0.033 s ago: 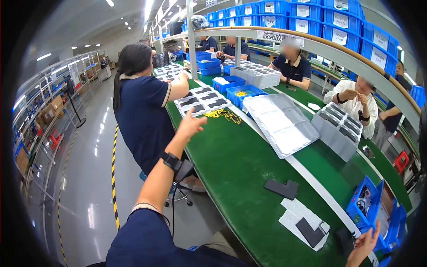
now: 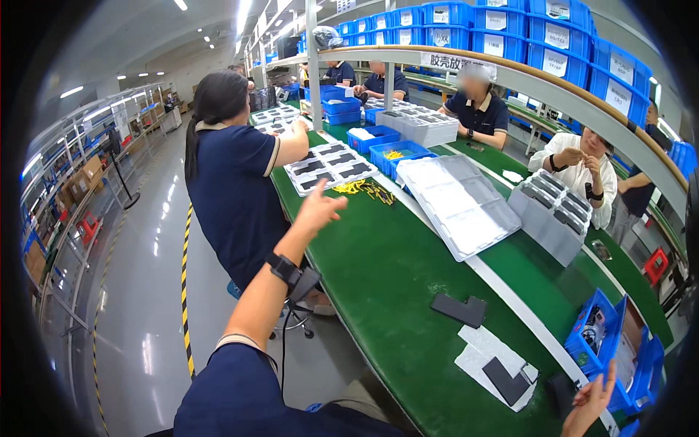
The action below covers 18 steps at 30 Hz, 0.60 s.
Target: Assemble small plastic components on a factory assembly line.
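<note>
My left hand [image 2: 320, 207] is stretched out over the near edge of the green table [image 2: 378, 284], fingers apart and holding nothing. A black watch [image 2: 284, 268] sits on that wrist. The hand points toward a small heap of yellow and black cables [image 2: 368, 189] and white trays of dark parts [image 2: 331, 166]. My right hand [image 2: 590, 404] shows at the lower right edge, fingers spread and empty, beside a small dark piece [image 2: 561, 393] and a blue bin [image 2: 597, 339]. A dark flat part [image 2: 459, 309] and a white sheet [image 2: 480, 349] bearing another dark part [image 2: 506, 380] lie between my hands.
A person in a navy shirt [image 2: 233, 189] stands at the table just beyond my left hand. Stacked pale trays [image 2: 459, 204] and grey trays [image 2: 553, 211] fill the middle of the table. Other people sit on the far side. Blue bins [image 2: 382, 138] stand further back. A grey aisle with a striped line [image 2: 186, 291] runs on the left.
</note>
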Tool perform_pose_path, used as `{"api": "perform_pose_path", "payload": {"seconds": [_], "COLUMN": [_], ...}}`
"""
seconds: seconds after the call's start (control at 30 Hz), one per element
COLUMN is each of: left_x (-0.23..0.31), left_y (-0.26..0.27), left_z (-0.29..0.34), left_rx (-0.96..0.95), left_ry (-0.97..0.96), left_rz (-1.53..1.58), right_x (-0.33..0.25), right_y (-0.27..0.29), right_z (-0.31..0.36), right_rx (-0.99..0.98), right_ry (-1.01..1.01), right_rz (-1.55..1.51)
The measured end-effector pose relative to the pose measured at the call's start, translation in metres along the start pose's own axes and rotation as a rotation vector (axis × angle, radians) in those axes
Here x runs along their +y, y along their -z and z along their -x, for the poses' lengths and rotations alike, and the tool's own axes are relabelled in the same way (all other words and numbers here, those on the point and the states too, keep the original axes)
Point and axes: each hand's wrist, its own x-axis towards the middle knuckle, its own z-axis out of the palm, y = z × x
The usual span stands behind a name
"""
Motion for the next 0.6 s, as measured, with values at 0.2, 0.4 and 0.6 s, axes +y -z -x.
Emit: {"api": "perform_pose_path", "payload": {"seconds": [0.2, 0.4, 0.6], "left_x": [0.024, 0.012, 0.009], "left_y": [-0.057, 0.010, 0.019], "left_z": [0.036, -0.036, -0.036], "left_rx": [-0.203, 0.205, 0.156], "left_ry": [-0.062, 0.007, 0.032], "left_rz": [0.061, 0.156, 0.078], "right_x": [-0.025, 0.003, -0.017], "right_y": [-0.016, -0.006, -0.019], "right_z": [0.040, 0.027, 0.034], "right_rx": [-0.317, -0.188, -0.284], "right_ry": [-0.071, 0.014, -0.060], "right_rz": [0.074, 0.058, 0.045]}}
